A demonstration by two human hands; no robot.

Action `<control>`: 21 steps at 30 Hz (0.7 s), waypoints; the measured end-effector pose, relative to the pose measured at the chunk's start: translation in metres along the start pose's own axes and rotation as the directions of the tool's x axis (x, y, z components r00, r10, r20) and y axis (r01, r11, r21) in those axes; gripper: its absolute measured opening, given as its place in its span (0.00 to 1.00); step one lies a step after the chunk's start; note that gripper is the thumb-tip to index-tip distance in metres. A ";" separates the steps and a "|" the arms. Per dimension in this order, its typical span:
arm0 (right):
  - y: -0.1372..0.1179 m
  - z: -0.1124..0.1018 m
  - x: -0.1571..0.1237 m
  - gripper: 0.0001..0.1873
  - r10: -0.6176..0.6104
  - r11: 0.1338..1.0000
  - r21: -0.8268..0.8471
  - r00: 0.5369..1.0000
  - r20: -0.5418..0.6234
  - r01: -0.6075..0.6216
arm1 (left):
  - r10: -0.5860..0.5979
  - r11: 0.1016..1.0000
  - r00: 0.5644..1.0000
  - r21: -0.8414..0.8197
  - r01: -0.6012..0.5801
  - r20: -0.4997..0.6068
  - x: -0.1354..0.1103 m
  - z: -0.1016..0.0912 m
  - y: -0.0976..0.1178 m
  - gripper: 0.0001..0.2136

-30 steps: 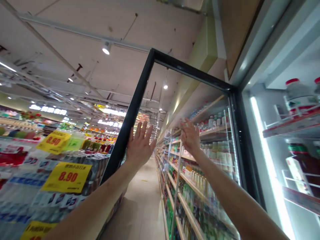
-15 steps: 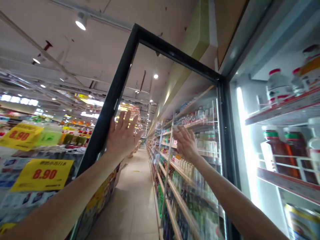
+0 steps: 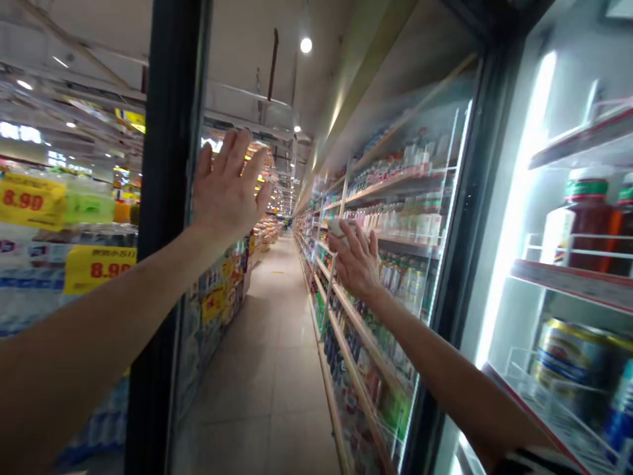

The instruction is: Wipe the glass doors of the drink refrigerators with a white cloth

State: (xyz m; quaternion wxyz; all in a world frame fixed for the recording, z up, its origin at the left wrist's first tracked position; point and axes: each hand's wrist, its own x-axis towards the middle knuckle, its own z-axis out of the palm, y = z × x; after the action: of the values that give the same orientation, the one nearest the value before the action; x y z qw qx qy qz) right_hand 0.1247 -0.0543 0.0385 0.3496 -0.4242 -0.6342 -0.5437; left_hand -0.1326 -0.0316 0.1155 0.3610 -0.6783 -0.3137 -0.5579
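A glass fridge door (image 3: 277, 303) with a black frame stands swung open in front of me. My left hand (image 3: 227, 185) lies flat on the glass beside the frame's left upright, fingers spread, holding nothing. Farther right, my right hand (image 3: 359, 264) presses a folded white cloth (image 3: 341, 229) against the pane. Only the cloth's edge shows past the fingertips; the palm hides the rest. Through the glass appear an aisle and shelves of bottles.
On the right, the lit fridge holds bottles with green caps (image 3: 586, 218) and gold cans (image 3: 568, 356) on wire-fronted shelves (image 3: 573, 280). Stacked packs with yellow price signs (image 3: 32, 201) stand to the left. A tiled floor (image 3: 277, 369) runs down the aisle.
My view has come closer and tipped down, so the door's top edge is gone. My left hand now shows inside the frame's upright. The white cloth under my right hand shows more plainly.
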 end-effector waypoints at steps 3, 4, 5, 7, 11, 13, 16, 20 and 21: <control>0.025 -0.007 -0.005 0.25 0.148 0.989 -0.011 0.989 -0.012 -0.148 | 0.007 1.000 0.995 -0.019 -0.005 0.095 -0.042 0.005 0.007 0.26; 0.034 -0.008 -0.005 0.25 0.232 0.972 -0.016 0.972 -0.034 -0.233 | 0.005 1.000 0.992 -0.025 -0.002 0.125 -0.057 0.005 0.010 0.27; 0.039 -0.008 -0.006 0.26 0.307 0.951 -0.021 0.950 -0.057 -0.308 | -0.001 1.000 0.989 -0.030 0.006 0.148 -0.070 0.005 0.013 0.27; 0.035 -0.005 -0.013 0.27 0.368 0.928 -0.026 0.926 -0.086 -0.371 | -0.012 0.999 0.983 -0.033 0.018 0.181 -0.087 0.004 0.017 0.27; -0.026 0.009 -0.059 0.26 0.101 0.994 0.035 0.990 0.095 -0.104 | -0.007 1.000 0.971 -0.005 0.008 0.238 -0.085 0.006 0.015 0.28; -0.058 0.016 -0.087 0.25 -0.104 0.986 0.149 0.967 0.231 0.071 | -0.007 1.000 0.966 0.012 0.004 0.260 -0.085 0.010 0.010 0.27; -0.077 0.025 -0.105 0.27 -0.327 0.918 0.325 0.898 0.296 0.227 | 0.020 1.000 0.953 0.003 -0.022 0.303 -0.103 0.020 0.003 0.27; -0.070 0.033 -0.081 0.26 -0.167 0.945 0.320 0.944 0.284 0.071 | 0.079 0.996 0.912 -0.077 -0.052 0.402 -0.145 0.031 -0.008 0.28; -0.070 0.036 -0.074 0.26 -0.082 0.956 0.293 0.954 0.290 -0.007 | 0.081 0.995 0.902 -0.090 -0.047 0.423 -0.151 0.034 -0.010 0.28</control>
State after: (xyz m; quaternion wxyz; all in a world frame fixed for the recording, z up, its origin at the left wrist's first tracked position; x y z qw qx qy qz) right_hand 0.0902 -0.0340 -0.0621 0.2977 -0.4332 -0.7608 -0.3806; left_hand -0.1501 -0.0011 -0.0360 0.2753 -0.8070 -0.3409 -0.3958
